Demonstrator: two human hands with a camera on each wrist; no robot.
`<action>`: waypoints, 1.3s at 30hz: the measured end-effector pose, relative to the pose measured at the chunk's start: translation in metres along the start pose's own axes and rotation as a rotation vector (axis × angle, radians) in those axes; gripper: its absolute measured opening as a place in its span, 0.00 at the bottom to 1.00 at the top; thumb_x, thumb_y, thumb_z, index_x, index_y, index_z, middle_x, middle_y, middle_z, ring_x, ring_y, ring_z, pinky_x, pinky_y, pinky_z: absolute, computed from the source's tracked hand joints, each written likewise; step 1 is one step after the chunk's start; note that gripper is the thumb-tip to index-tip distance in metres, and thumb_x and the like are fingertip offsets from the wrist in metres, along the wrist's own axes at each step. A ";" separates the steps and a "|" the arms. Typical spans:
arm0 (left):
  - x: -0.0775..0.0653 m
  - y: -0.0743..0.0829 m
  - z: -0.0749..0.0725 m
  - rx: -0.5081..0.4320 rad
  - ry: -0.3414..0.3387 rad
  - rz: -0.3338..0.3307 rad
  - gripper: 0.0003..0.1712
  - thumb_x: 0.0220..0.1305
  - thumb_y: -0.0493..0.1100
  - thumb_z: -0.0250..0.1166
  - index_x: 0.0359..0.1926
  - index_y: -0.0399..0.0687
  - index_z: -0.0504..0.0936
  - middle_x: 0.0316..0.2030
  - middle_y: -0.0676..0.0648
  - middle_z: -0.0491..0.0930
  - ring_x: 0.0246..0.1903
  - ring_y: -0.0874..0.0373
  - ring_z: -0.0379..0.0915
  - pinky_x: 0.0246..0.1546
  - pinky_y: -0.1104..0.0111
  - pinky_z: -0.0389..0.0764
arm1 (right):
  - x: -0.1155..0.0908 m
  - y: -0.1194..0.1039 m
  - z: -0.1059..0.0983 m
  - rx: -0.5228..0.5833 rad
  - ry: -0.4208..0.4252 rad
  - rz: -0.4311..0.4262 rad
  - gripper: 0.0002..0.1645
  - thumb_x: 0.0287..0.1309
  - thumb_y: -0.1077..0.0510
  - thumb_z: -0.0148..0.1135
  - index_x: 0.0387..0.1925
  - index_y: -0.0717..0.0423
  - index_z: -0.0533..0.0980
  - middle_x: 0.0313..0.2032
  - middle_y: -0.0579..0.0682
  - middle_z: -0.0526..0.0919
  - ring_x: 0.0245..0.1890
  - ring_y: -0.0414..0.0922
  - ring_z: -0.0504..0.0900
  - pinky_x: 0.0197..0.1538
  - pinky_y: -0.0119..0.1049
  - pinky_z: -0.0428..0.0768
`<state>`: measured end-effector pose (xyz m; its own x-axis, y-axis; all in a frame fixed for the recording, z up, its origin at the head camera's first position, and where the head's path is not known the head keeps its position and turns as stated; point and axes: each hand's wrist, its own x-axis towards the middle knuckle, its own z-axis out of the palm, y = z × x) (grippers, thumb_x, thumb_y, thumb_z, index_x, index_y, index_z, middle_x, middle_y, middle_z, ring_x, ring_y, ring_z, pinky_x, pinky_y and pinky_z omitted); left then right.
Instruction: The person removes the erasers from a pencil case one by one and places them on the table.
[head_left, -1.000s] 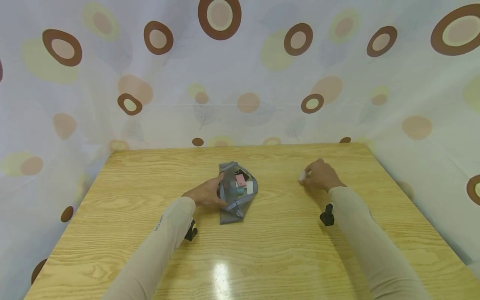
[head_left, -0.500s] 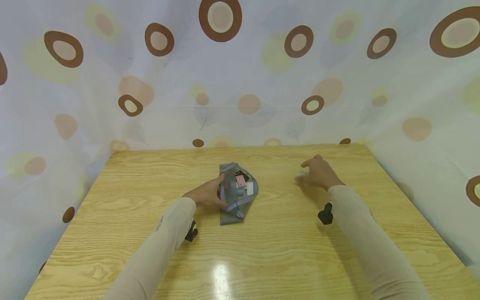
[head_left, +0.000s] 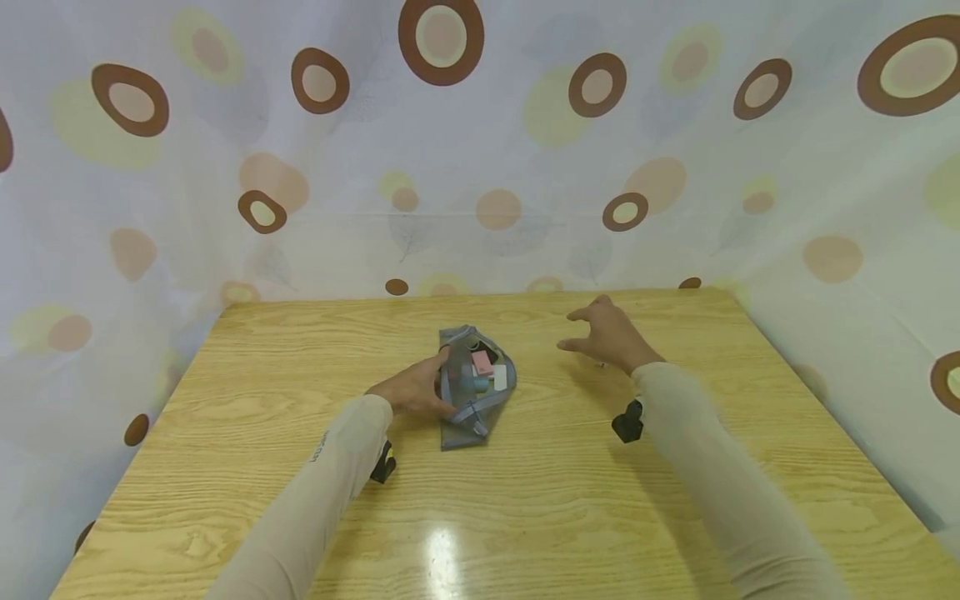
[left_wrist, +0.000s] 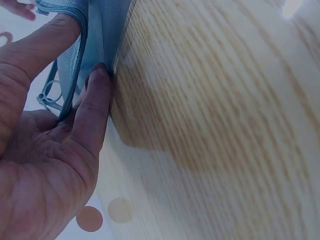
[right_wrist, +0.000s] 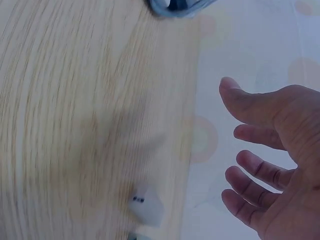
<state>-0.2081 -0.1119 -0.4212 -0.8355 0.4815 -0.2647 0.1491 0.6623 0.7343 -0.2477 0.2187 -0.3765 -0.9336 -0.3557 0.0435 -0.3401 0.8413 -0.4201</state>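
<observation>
A grey-blue mesh zip pouch [head_left: 463, 435] lies on the table with its mouth spread. My left hand [head_left: 411, 387] grips its near-left edge; the left wrist view shows the thumb and fingers at the zipper edge [left_wrist: 80, 55]. Inside the pouch are a pink item [head_left: 482, 362], a white piece [head_left: 500, 377] and a blue-teal item [head_left: 480, 384]. To the right, my right hand [head_left: 611, 337] hovers over the table, thumb and fingers apart, holding nothing. Below it, a small white object with two dark marks [right_wrist: 146, 207] lies on the wood, blurred in the right wrist view.
The wooden table [head_left: 300, 517] ends at a patterned curtain [head_left: 495, 250] that hangs behind it and along both sides. Another small dark item [right_wrist: 132, 235] shows at the bottom edge of the right wrist view.
My right hand has let go of the small white object, spread its fingers and moved left towards the pouch. The left hand and the pouch stay as they were.
</observation>
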 end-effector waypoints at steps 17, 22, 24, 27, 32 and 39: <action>-0.001 0.000 0.002 -0.048 0.001 0.001 0.68 0.55 0.36 0.77 0.80 0.36 0.34 0.72 0.30 0.61 0.67 0.40 0.64 0.68 0.52 0.68 | 0.011 -0.035 0.022 0.125 -0.050 -0.081 0.33 0.64 0.52 0.70 0.64 0.67 0.75 0.55 0.68 0.71 0.50 0.63 0.74 0.52 0.54 0.79; 0.000 0.001 0.001 -0.038 0.004 0.002 0.68 0.55 0.36 0.77 0.80 0.37 0.34 0.72 0.31 0.61 0.67 0.40 0.65 0.67 0.53 0.69 | 0.013 -0.047 0.030 0.177 -0.073 -0.096 0.32 0.64 0.53 0.70 0.63 0.67 0.75 0.55 0.69 0.71 0.51 0.65 0.74 0.54 0.54 0.79; 0.000 0.001 0.001 -0.042 0.002 0.005 0.69 0.55 0.36 0.77 0.80 0.37 0.34 0.72 0.31 0.61 0.66 0.41 0.66 0.67 0.53 0.69 | 0.014 -0.051 0.033 0.198 -0.085 -0.097 0.32 0.63 0.54 0.70 0.64 0.66 0.75 0.55 0.69 0.70 0.51 0.65 0.74 0.55 0.53 0.79; 0.001 0.001 0.000 -0.053 0.002 0.011 0.69 0.54 0.35 0.77 0.80 0.36 0.34 0.70 0.31 0.63 0.63 0.42 0.69 0.66 0.53 0.71 | 0.016 -0.057 0.037 0.220 -0.099 -0.102 0.32 0.63 0.55 0.71 0.64 0.66 0.75 0.54 0.69 0.69 0.51 0.65 0.74 0.54 0.53 0.79; 0.003 -0.001 0.001 -0.053 0.003 0.002 0.69 0.55 0.36 0.77 0.80 0.37 0.34 0.67 0.33 0.67 0.60 0.45 0.72 0.64 0.54 0.73 | 0.019 -0.064 0.042 0.222 -0.128 -0.104 0.33 0.62 0.55 0.72 0.65 0.64 0.75 0.54 0.67 0.69 0.51 0.63 0.75 0.52 0.51 0.80; 0.005 -0.002 0.001 -0.056 0.004 0.009 0.68 0.55 0.37 0.77 0.80 0.37 0.35 0.67 0.34 0.68 0.59 0.46 0.73 0.65 0.54 0.72 | 0.024 -0.070 0.050 0.210 -0.140 -0.135 0.31 0.60 0.55 0.73 0.63 0.62 0.77 0.53 0.65 0.73 0.50 0.61 0.76 0.51 0.50 0.81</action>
<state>-0.2120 -0.1103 -0.4243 -0.8364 0.4849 -0.2555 0.1267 0.6246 0.7706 -0.2406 0.1309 -0.3915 -0.8519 -0.5237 -0.0082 -0.4155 0.6852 -0.5982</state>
